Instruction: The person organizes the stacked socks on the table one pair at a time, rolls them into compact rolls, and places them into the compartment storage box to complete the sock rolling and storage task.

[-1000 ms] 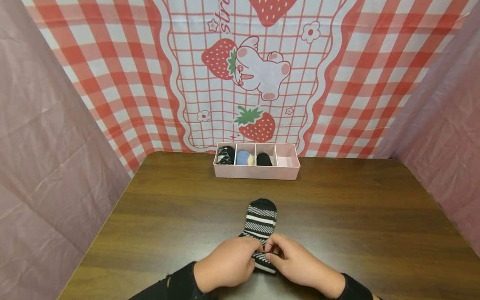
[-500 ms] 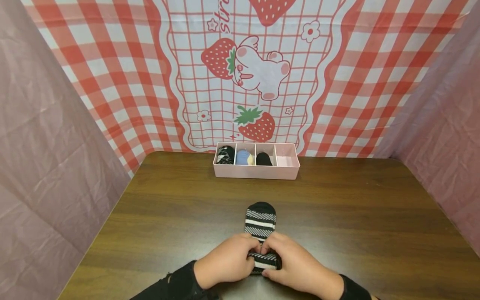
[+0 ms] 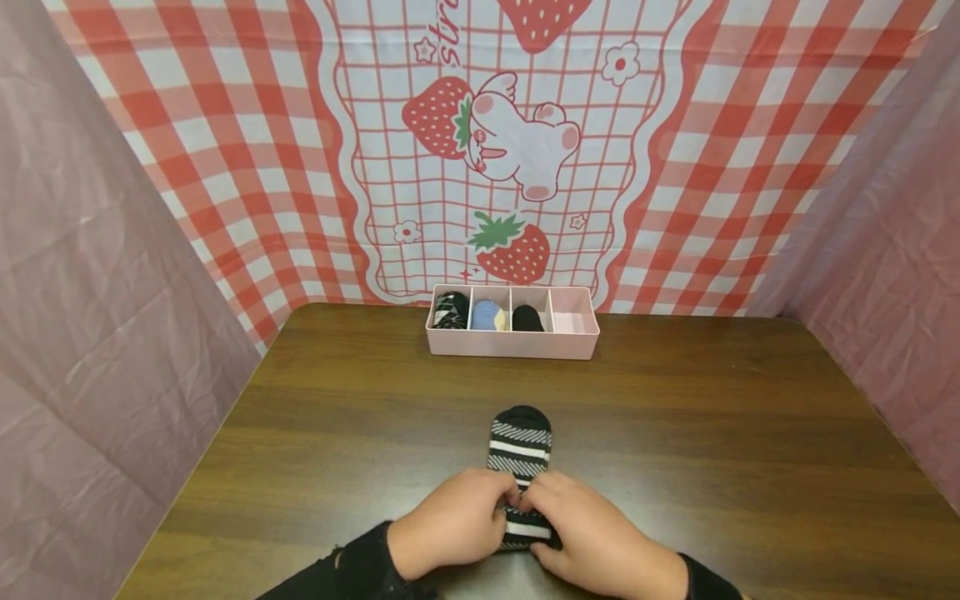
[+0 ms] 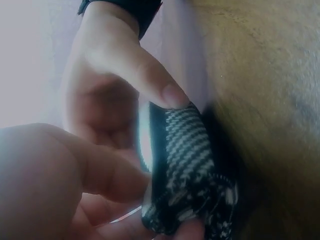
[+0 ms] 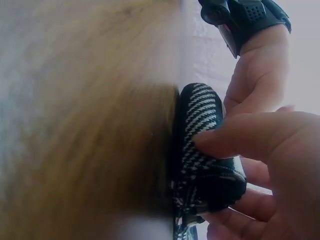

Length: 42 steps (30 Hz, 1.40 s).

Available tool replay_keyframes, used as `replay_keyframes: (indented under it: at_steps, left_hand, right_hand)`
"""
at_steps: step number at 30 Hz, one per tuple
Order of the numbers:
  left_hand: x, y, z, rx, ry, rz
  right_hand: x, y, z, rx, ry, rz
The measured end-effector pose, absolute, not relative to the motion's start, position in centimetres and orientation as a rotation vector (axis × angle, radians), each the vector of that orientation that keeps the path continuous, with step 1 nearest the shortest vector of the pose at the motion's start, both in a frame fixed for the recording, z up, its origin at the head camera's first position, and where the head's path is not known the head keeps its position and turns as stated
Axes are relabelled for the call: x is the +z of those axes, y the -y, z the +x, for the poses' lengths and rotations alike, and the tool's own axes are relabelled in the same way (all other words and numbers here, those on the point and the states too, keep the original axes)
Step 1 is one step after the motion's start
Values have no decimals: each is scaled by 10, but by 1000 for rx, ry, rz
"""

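A black sock with white and grey stripes (image 3: pixel 520 450) lies lengthwise on the table, its near part folded over into a thick bundle. My left hand (image 3: pixel 455 518) grips that folded part from the left, fingers over the top. From the other side, my right hand (image 3: pixel 594 533) holds it between thumb and fingers, with the fingertips of both hands meeting over the sock. The right wrist view shows my thumb pressed on the rounded fold of the sock (image 5: pixel 202 112). In the left wrist view, fingers of both hands surround the folded sock (image 4: pixel 185 145).
At the table's back edge stands a pink divided box (image 3: pixel 513 345). Three of its compartments hold a black patterned bundle (image 3: pixel 452 311), a blue and yellow bundle (image 3: pixel 489 316) and a black bundle (image 3: pixel 527 318). A checked strawberry cloth (image 3: pixel 517 117) hangs behind the wooden table (image 3: pixel 712 417).
The sock's near part, earlier skewed with a corner sticking out at the left, now lies folded in line with the rest. The sock has slid slightly toward me, and my right thumb has moved nearer.
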State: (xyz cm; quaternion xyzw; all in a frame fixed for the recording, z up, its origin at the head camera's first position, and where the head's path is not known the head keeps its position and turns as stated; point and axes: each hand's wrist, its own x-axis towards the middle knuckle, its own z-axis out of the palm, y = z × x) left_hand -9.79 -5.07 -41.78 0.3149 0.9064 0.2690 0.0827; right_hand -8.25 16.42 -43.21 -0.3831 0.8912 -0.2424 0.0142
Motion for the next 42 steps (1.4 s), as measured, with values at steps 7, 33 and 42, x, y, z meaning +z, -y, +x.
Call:
replay_keyframes:
  at_steps: [7,33,42]
  left_hand:
    - [-416,52,-97,763,-2788,988]
    - [-406,51,-86,238,-2841,1539]
    - [-408,54,-94,368,-2768,1473]
  right_hand:
    - [-433,-167,-83,-865,-2725,-1102]
    - [-438,-174,-99,-1349,-2299,-743]
    - [-438,-174,-98,-1348,-2364,-715]
